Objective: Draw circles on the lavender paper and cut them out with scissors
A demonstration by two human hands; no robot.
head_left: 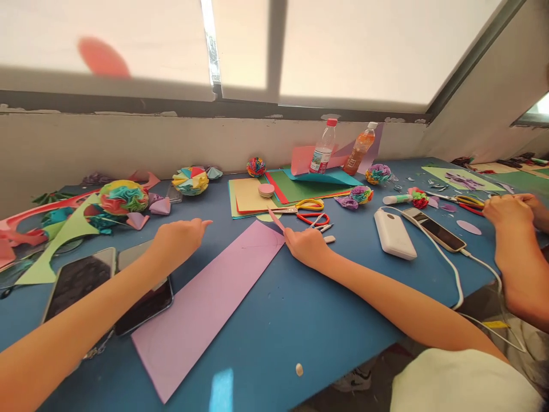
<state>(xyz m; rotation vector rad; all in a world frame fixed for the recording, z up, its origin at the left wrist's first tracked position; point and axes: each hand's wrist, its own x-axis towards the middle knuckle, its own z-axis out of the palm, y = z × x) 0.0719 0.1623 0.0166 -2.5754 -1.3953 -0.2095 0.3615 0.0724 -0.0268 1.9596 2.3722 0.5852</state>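
I observe the right hand (306,246), centre frame, pinching a thin pink paper piece (276,220) at the upper end of a long lilac paper strip (210,306). Left hand (180,237), left of centre: grip I cannot tell.

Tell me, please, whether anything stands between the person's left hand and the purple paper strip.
Nothing visible does: only blue tabletop shows between the left hand and the nearest edge of the purple paper strip. A phone lies beside that edge, but closer to the person, off the direct line.
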